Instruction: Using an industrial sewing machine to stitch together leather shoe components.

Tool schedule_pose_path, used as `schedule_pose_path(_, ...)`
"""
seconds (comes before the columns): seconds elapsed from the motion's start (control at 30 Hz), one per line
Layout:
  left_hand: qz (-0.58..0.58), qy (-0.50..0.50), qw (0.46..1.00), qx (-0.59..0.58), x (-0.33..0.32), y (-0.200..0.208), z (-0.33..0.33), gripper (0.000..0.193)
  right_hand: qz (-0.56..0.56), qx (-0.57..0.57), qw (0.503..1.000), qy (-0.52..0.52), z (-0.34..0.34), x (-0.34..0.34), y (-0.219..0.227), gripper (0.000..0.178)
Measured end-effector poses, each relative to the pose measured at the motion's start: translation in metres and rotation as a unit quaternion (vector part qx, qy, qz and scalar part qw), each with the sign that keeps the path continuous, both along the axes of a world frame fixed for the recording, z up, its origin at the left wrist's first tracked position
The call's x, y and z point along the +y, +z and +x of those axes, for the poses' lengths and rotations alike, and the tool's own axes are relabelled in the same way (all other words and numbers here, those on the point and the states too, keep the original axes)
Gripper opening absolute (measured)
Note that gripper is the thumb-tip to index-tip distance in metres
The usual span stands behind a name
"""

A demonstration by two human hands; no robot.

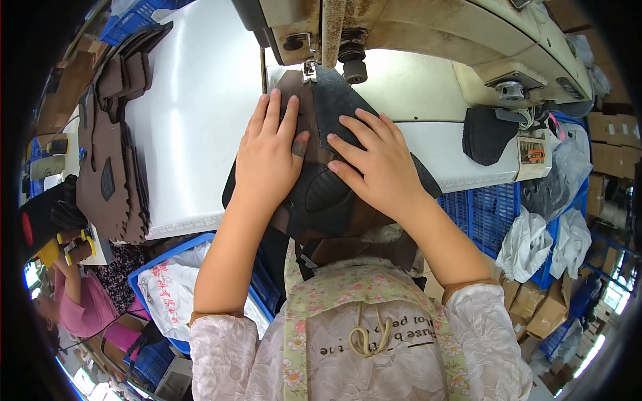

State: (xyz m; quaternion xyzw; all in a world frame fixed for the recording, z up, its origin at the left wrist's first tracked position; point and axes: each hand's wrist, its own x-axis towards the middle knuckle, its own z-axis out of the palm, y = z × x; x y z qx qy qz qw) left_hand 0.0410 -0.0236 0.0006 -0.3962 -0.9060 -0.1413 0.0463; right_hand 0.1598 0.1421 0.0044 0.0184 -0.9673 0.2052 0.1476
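Note:
Under the presser foot (pixel 309 72) of a sewing machine (pixel 428 27) lies a joined piece of black and brown material (pixel 332 100), its far end at the foot. My left hand (pixel 271 144) rests flat on the brown side, fingers stretched toward the foot. On the black side my right hand (pixel 378 154) lies with its fingers spread. Between and below the hands shows a padded, ribbed black patch (pixel 324 190). The near part of the piece hangs over the table edge toward my lap.
Stacked brown cut pieces (pixel 110 180) lie on the white table (pixel 184 100) at the left. Black pieces (pixel 487 136) sit at the right. Below the edge stand blue crates (pixel 491 217) and a blue bin with a white bag (pixel 177 287). A person in pink (pixel 87 304) sits at the far left.

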Motion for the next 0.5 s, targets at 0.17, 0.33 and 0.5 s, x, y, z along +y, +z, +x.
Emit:
schedule_pose_path(0.17, 0.015, -0.008, 1.0, 0.006, 0.0, -0.001, -0.006, 0.05, 0.003, 0.01, 1.0, -0.002, -0.003, 0.001, -0.001, 0.034)
schedule_pose_path(0.33, 0.008, -0.005, 1.0, 0.01, 0.002, -0.001, -0.011, 0.05, 0.008, 0.022, 1.0, -0.01, -0.007, 0.001, -0.001, 0.034)
schedule_pose_path(0.5, 0.006, -0.007, 1.0, -0.002, 0.002, -0.005, -0.014, 0.051, 0.018, 0.013, 1.0, -0.015, -0.008, 0.0, 0.001, 0.034)
